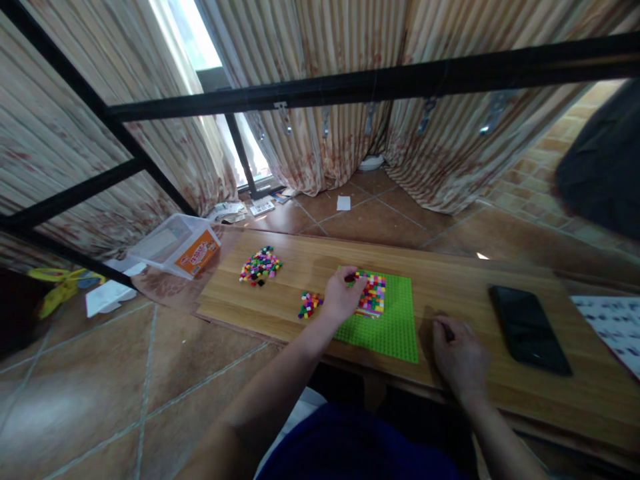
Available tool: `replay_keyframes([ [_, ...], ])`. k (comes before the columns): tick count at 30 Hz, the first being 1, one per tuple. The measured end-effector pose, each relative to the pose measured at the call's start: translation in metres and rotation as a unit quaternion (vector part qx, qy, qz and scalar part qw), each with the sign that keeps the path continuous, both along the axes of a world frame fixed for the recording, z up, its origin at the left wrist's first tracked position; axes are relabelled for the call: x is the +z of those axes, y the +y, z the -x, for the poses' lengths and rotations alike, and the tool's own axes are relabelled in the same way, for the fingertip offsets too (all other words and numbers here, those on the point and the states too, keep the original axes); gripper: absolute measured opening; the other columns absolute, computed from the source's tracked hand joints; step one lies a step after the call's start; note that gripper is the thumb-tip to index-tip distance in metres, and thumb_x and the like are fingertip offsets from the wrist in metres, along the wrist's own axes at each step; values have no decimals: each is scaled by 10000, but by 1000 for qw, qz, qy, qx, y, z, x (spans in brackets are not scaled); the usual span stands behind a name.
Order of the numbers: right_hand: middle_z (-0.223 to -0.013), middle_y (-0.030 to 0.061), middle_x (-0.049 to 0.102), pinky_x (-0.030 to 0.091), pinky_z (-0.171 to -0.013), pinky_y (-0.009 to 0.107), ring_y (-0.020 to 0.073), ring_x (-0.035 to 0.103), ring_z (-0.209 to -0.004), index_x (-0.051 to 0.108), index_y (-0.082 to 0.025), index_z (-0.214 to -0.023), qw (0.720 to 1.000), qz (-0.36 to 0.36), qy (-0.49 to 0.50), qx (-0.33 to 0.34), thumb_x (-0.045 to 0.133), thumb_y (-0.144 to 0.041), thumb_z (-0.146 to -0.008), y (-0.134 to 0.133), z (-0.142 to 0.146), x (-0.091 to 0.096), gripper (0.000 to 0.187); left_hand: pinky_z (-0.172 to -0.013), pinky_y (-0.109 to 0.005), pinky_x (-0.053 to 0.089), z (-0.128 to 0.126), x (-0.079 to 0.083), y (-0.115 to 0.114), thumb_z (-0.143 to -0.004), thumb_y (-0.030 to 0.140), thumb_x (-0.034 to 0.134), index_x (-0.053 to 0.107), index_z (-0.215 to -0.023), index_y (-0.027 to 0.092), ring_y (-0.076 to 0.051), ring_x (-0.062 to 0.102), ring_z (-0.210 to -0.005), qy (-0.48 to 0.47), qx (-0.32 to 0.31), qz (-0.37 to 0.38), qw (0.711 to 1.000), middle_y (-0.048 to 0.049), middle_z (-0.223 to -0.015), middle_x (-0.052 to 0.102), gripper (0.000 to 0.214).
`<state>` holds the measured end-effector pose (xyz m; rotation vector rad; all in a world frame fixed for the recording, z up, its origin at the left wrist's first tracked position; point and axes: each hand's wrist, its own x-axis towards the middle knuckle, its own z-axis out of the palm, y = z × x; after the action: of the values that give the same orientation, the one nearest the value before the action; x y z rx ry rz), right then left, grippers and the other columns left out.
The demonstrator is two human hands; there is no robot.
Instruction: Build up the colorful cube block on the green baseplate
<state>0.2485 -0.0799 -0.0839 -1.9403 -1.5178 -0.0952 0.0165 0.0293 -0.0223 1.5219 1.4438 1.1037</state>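
Note:
A green studded baseplate point(400, 333) lies on the wooden table. On its left part sits a flat-topped block of many-coloured building bricks point(373, 293). My left hand point(343, 295) reaches over the block's left edge with thumb and fingers pinched together. A small dark red brick seems to show between the fingertips, partly hidden by them. My right hand point(461, 360) rests on the table to the right of the baseplate, its fingers curled into a loose fist with nothing seen in it. A small heap of loose bricks point(309, 304) lies just left of my left hand.
A larger brick pile point(261, 265) lies farther left on the table point(285, 320). A black phone point(530, 330) and a printed sheet point(610, 323) are at the right. Beyond the left end stands a clear plastic box point(175, 243). A black metal frame point(320, 90) crosses above.

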Motion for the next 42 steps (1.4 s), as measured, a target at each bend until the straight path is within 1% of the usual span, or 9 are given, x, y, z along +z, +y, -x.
replay_keyframes([
  [7,-894,110,720,442,-682,315,221,630,-764,711,-154,-939,1000,-7,-2,3,429,-437,-944,0,0,1,399,-825,-314,552,-2,4,-2,-842,193,670,704,-963,166,-182,692,-880,9,7,-8,1000,-73,-952,746,129],
  [14,-881,112,716,431,-660,310,219,625,-746,710,-150,-933,1000,-11,-3,2,423,-434,-943,1,1,2,403,-836,-316,550,1,0,-1,-851,216,676,701,-981,156,-183,692,-888,-16,1,-7,1000,-77,-958,746,145],
  [17,-891,112,715,428,-664,312,218,623,-746,705,-154,-937,1000,-8,-7,6,426,-427,-944,0,1,2,391,-831,-295,549,12,3,-3,-888,239,639,699,-1010,160,-180,695,-922,-49,22,-17,998,-77,-987,748,157],
  [20,-896,112,715,428,-668,311,219,621,-753,703,-156,-936,1000,-13,-8,8,431,-417,-940,0,0,2,377,-797,-268,548,36,7,-7,-918,218,578,704,-1017,167,-171,699,-925,-63,40,-22,997,-72,-997,751,168],
  [24,-900,113,717,433,-672,315,221,618,-750,707,-158,-942,1000,-17,-10,10,447,-403,-929,-1,-2,1,358,-805,-268,536,79,5,-15,-869,126,589,715,-978,154,-161,695,-879,-19,87,-15,996,-67,-956,751,169],
  [28,-884,121,711,412,-630,315,226,606,-722,717,-154,-950,999,-13,-29,5,455,-412,-923,-1,-6,-2,369,-816,-292,533,116,-8,-28,-845,89,596,722,-946,146,-170,679,-856,87,86,-15,992,-61,-912,734,171],
  [31,-817,118,694,393,-593,312,232,599,-698,720,-145,-932,999,-15,-40,5,454,-434,-919,-1,-8,-4,392,-835,-307,532,133,-16,-39,-855,74,577,718,-923,147,-177,669,-874,156,74,-17,985,-66,-931,720,173],
  [36,-802,115,689,403,-598,323,241,604,-697,721,-150,-917,999,-14,-49,3,445,-435,-915,-2,-8,-3,396,-850,-318,526,138,-16,-46,-882,81,547,715,-902,152,-186,651,-886,242,42,-19,969,-72,-937,699,183],
  [42,-820,135,696,405,-601,333,243,593,-682,721,-139,-919,999,-9,-49,8,437,-429,-906,-2,-8,-1,407,-929,-341,501,128,-13,-34,-890,70,518,736,-942,169,-209,628,-962,314,8,-38,949,-77,-955,698,246],
])
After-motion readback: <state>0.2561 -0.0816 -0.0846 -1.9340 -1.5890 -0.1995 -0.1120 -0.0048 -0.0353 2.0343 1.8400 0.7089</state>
